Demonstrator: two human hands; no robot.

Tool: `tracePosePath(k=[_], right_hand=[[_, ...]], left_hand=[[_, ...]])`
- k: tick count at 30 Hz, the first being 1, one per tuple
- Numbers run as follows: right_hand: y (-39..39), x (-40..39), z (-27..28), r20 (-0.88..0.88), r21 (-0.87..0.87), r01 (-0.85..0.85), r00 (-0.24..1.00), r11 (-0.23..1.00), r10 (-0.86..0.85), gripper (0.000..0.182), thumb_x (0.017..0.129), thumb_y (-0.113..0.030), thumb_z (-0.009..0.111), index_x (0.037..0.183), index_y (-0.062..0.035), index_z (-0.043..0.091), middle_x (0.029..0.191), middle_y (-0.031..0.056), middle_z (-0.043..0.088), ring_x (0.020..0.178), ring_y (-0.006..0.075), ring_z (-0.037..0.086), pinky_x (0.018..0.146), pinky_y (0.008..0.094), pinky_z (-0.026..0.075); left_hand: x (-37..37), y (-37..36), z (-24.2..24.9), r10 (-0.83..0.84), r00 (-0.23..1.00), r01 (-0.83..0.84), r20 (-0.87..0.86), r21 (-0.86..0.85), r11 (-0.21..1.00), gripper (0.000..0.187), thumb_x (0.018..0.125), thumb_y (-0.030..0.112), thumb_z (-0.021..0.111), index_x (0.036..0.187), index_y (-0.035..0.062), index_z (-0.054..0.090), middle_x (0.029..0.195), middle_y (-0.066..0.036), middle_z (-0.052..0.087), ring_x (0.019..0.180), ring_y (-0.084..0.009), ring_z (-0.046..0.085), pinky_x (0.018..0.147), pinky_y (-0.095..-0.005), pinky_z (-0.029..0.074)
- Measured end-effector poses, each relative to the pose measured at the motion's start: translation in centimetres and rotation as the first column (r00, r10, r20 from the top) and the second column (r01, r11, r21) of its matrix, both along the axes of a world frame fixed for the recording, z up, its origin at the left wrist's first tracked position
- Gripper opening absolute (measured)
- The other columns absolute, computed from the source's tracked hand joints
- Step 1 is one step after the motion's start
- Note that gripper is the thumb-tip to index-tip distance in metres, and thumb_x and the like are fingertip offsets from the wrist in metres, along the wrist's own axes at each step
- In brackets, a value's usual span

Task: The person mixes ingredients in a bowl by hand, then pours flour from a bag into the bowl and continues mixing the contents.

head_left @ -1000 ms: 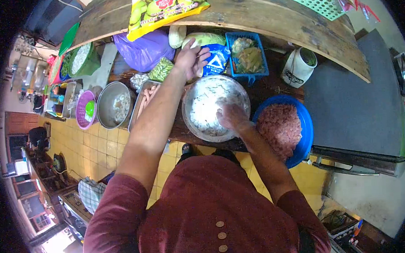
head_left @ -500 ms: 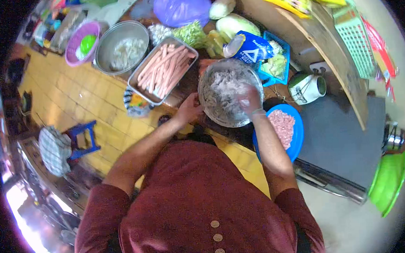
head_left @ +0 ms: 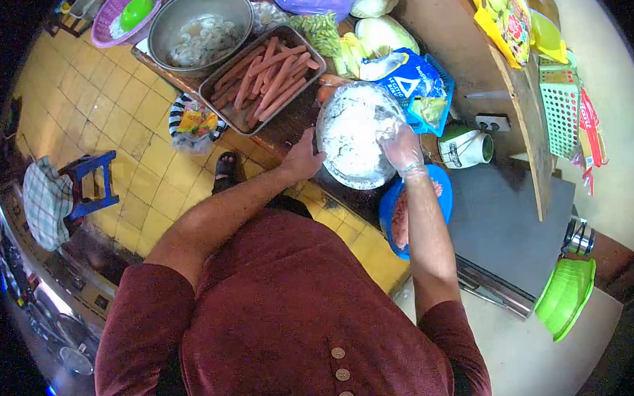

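Note:
A round metal bowl [head_left: 331, 173] holds white, flour-like powder [head_left: 355, 136]. My left hand [head_left: 303, 157] is closed on the bowl's left rim. My right hand [head_left: 404, 150], in a clear plastic glove, reaches over the right side of the bowl. Its fingertips are down in the powder, which hides whether they grip anything. Beneath my right forearm is a blue basin [head_left: 440, 182] of pink minced meat [head_left: 401, 222], partly covered by the arm. Left of the bowl stands a metal tray [head_left: 249, 132] of long pinkish sausage-like sticks [head_left: 273, 76].
Behind the bowl lie a blue-and-white flour packet [head_left: 414, 77], cabbages [head_left: 384, 36] and cut green vegetables [head_left: 318, 34]. A grey pot [head_left: 156, 39] with pale pieces in liquid sits far left. A wooden board [head_left: 518, 97] rises on the right, beside a dark flat surface [head_left: 506, 225].
The view has shifted and sharpened. My right hand has moved from deeper inside the bowl towards its right edge. The powder now looks whiter and more evenly spread. My left hand stays on the rim.

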State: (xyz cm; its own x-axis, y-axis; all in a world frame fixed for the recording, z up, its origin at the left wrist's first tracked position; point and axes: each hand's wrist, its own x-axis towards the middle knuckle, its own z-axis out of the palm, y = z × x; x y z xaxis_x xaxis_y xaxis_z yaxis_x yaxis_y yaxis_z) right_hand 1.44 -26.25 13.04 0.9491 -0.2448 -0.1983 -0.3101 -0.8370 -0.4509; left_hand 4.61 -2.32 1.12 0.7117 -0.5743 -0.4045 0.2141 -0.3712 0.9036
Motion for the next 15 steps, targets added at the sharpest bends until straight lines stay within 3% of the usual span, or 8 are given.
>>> tracePosePath(k=[1,4,6,8,9,10,12,15], right_hand=[[0.0,-0.4,-0.2,0.0,-0.104,0.048,0.999,0.993,-0.048,0.046,0.08,-0.024,0.07,0.118,0.0008,0.061,0.104,0.0267,0.066,0.097,0.0423,0.064,0.089,0.0468,0.051],[2.6,-1.5,-1.8,-0.051,-0.037,0.044,0.998,0.998,-0.046,0.051,0.082,-0.022,0.067,0.128,-0.0018,0.057,0.108,0.0261,0.066,0.101,0.0425,0.062,0.092,0.0474,0.049],[4.3,-2.2,-5.9,-0.196,-0.221,-0.138,0.976,0.965,0.095,0.096,0.073,-0.034,0.078,0.153,-0.0161,0.027,0.146,0.0415,0.025,0.136,0.0515,0.032,0.11,0.0509,0.033],[7.4,-0.6,-5.6,-0.327,-0.302,0.009,0.938,0.953,-0.112,0.116,0.067,-0.039,0.083,0.157,-0.0239,0.011,0.149,0.0449,0.006,0.142,0.0539,0.014,0.112,0.0603,0.025],[7.4,0.0,-6.8,-0.292,-0.416,0.059,0.936,0.908,-0.195,0.122,0.064,-0.041,0.086,0.156,-0.0227,0.009,0.143,0.0348,0.038,0.135,0.0542,0.03,0.112,0.051,0.029],[6.9,0.6,-7.9,-0.302,-0.407,0.05,0.935,0.912,-0.186,0.122,0.064,-0.041,0.086,0.156,-0.0227,0.009,0.143,0.0348,0.038,0.135,0.0542,0.03,0.112,0.051,0.029],[5.8,0.7,-8.7,-0.204,-0.464,0.023,0.97,0.886,-0.132,0.118,0.064,-0.037,0.086,0.156,-0.0233,0.012,0.13,0.0319,0.052,0.128,0.0503,0.042,0.108,0.0494,0.036],[2.6,0.9,-8.3,-0.184,-0.326,0.043,0.977,0.944,-0.108,0.096,0.067,-0.029,0.082,0.148,-0.0175,0.033,0.113,0.0244,0.064,0.112,0.0429,0.057,0.097,0.0445,0.047]], left_hand=[[0.1,0.0,-0.1,-0.006,1.0,0.006,-0.028,-0.005,1.0,0.07,0.084,0.019,0.067,0.142,0.0011,0.032,0.131,-0.026,0.052,0.122,-0.0398,0.053,0.105,-0.0431,0.041],[0.0,0.1,0.1,-0.001,1.0,0.001,-0.004,-0.015,1.0,0.07,0.084,0.019,0.068,0.142,0.001,0.032,0.131,-0.026,0.052,0.122,-0.0404,0.053,0.105,-0.0438,0.042],[0.2,0.4,1.0,-0.003,1.0,0.003,-0.007,-0.026,1.0,0.069,0.086,0.019,0.066,0.142,0.001,0.03,0.126,-0.027,0.055,0.118,-0.0417,0.055,0.102,-0.0454,0.042],[-0.2,0.3,0.8,-0.01,1.0,0.01,-0.018,-0.031,0.999,0.068,0.088,0.019,0.064,0.142,0.0009,0.028,0.12,-0.028,0.058,0.115,-0.0429,0.057,0.1,-0.0471,0.043],[-0.3,0.0,0.0,0.017,0.997,-0.018,0.071,0.002,1.0,0.066,0.087,0.019,0.064,0.141,0.0009,0.029,0.119,-0.028,0.059,0.114,-0.0422,0.058,0.099,-0.0467,0.044],[-0.6,-0.2,-0.8,0.039,0.987,-0.045,0.157,0.034,0.998,0.065,0.087,0.019,0.063,0.14,0.0009,0.031,0.117,-0.027,0.059,0.112,-0.0416,0.059,0.097,-0.0464,0.045],[-0.8,-0.2,-0.4,0.004,0.999,-0.007,0.051,0.073,0.997,0.062,0.086,0.017,0.063,0.138,0.0007,0.033,0.114,-0.028,0.061,0.109,-0.0408,0.06,0.094,-0.0462,0.047],[-0.3,-1.0,-1.8,0.076,0.994,-0.085,-0.073,-0.119,0.989,0.059,0.086,0.014,0.064,0.137,0.0024,0.035,0.108,-0.026,0.063,0.106,-0.0408,0.062,0.09,-0.0472,0.049]])
